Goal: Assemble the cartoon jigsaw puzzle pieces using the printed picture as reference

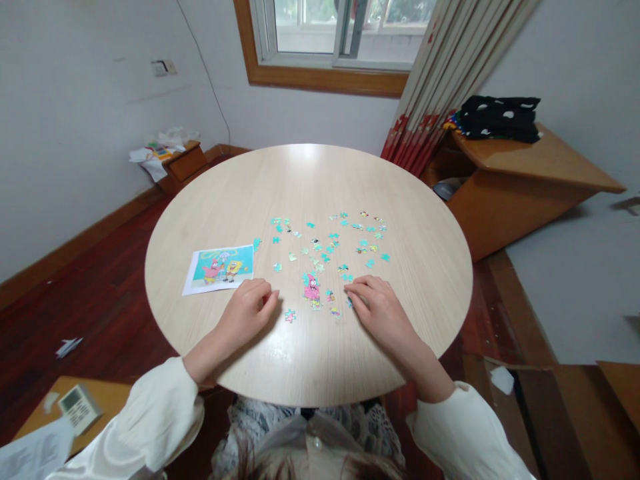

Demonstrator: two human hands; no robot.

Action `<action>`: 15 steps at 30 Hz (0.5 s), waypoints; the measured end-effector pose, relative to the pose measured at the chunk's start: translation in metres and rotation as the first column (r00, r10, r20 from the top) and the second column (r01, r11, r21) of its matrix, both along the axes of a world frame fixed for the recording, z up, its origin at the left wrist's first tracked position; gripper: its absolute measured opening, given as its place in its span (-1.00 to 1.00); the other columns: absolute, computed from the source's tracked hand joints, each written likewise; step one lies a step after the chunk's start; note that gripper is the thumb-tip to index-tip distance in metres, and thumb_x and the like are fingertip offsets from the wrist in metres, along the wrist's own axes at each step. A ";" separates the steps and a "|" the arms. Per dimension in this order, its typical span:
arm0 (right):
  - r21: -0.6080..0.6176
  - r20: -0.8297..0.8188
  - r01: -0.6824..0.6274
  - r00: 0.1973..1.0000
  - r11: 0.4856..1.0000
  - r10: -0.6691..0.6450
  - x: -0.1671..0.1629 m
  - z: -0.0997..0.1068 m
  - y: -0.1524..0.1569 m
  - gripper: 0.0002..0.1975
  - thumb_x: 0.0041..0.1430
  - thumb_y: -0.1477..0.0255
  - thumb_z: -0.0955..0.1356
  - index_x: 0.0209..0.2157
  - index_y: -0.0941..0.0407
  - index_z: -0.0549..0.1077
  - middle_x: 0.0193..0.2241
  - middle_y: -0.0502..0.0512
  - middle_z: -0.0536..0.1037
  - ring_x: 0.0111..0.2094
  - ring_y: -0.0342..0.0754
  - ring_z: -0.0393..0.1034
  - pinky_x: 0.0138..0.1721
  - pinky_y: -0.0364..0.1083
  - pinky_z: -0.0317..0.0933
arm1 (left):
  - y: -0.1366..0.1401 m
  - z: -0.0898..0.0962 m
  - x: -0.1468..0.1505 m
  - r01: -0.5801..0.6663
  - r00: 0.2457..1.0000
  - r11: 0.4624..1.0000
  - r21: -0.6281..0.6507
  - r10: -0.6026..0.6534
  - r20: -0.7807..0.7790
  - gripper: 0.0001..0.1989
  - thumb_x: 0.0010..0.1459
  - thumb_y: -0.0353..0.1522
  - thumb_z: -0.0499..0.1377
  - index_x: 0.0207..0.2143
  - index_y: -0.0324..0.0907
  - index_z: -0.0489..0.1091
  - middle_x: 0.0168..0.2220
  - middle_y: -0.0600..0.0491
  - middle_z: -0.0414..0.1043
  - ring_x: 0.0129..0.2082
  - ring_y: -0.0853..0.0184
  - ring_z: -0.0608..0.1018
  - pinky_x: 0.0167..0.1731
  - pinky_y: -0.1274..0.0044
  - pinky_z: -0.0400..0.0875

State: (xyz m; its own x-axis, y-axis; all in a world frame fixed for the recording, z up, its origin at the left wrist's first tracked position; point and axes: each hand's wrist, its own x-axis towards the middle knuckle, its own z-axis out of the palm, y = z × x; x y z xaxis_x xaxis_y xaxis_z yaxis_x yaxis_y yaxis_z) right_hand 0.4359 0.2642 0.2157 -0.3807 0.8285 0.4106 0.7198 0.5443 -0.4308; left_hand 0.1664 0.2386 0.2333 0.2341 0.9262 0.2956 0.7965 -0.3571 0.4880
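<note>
My left hand (251, 305) rests on the table with its fingers loosely curled in and nothing visible in them. It lies at the lower right corner of a printed cartoon picture (220, 270). My right hand (379, 305) reaches in from the right, fingers extended and slightly apart. Beside its fingertips is a dark-patterned jigsaw piece (349, 303), partly covered by the hand. Between my hands lies a small joined section of pink puzzle (312, 290). Near it are a loose pink and teal piece (290, 316) and a yellowish piece (335, 311).
Several loose, mostly teal puzzle pieces (326, 257) are scattered beyond my hands on the round wooden table (307, 180). A wooden cabinet (530, 193) with dark cloth (500, 119) stands at the right, near a curtain (430, 87). A small device (80, 409) sits low at left.
</note>
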 end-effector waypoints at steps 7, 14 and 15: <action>-0.009 0.000 -0.027 1.000 1.000 0.027 -0.006 0.003 0.000 -0.79 0.25 0.52 0.24 -0.27 0.11 0.52 -0.31 0.15 0.52 -0.24 0.02 0.39 -0.21 0.02 0.23 | -0.008 0.008 -0.001 0.097 0.992 0.972 -0.212 -0.078 0.098 -0.83 0.21 -0.33 0.08 -0.43 -0.18 0.32 -0.43 0.04 0.38 -0.41 0.31 0.41 -0.36 0.44 0.30; -0.039 0.018 -0.039 0.999 0.998 0.040 -0.014 0.006 -0.003 -0.80 0.26 0.50 0.25 -0.27 0.12 0.52 -0.30 0.14 0.52 -0.24 0.01 0.38 -0.21 0.00 0.22 | -0.012 -0.002 0.006 0.156 0.987 0.943 -0.295 -0.155 0.027 -0.78 0.13 -0.36 0.21 -0.15 -0.18 0.39 -0.21 -0.02 0.40 -0.18 0.21 0.44 -0.13 0.33 0.36; -0.041 0.015 -0.045 0.999 0.998 0.045 -0.015 0.006 -0.003 -0.80 0.26 0.50 0.25 -0.27 0.13 0.52 -0.30 0.15 0.52 -0.24 0.01 0.38 -0.20 0.00 0.23 | -0.012 -0.004 0.007 0.157 0.987 0.944 -0.290 -0.159 0.016 -0.80 0.14 -0.39 0.20 -0.15 -0.19 0.39 -0.20 -0.02 0.40 -0.16 0.21 0.44 -0.11 0.32 0.35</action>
